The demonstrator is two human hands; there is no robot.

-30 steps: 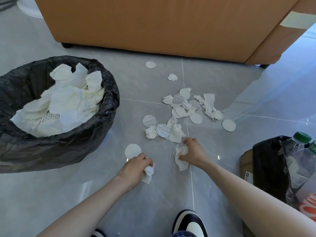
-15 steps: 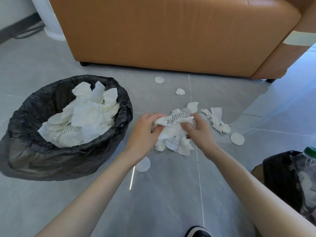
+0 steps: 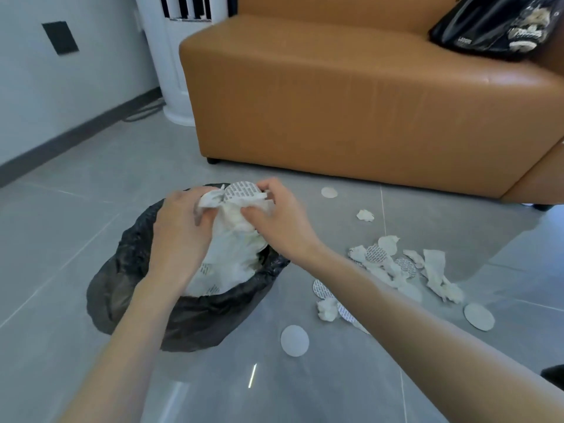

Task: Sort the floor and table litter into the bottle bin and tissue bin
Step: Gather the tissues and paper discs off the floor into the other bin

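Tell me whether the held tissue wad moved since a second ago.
Yes. The tissue wad went left from the floor litter to above the black bin.

the tissue bin's [image 3: 195, 319] far rim and most of its fill are hidden behind the left hand [image 3: 180, 227] and right hand [image 3: 280, 221], whose fingertips are buried in the wad of tissues [image 3: 235, 212] they grip. the right forearm covers part of a printed disc [image 3: 344, 312] on the floor, and its print is too small to read. the black bag [image 3: 488, 22] on the sofa [image 3: 351, 102] is cut off by the top edge, and a dark shape [image 3: 554, 374] at the lower right edge cannot be identified.
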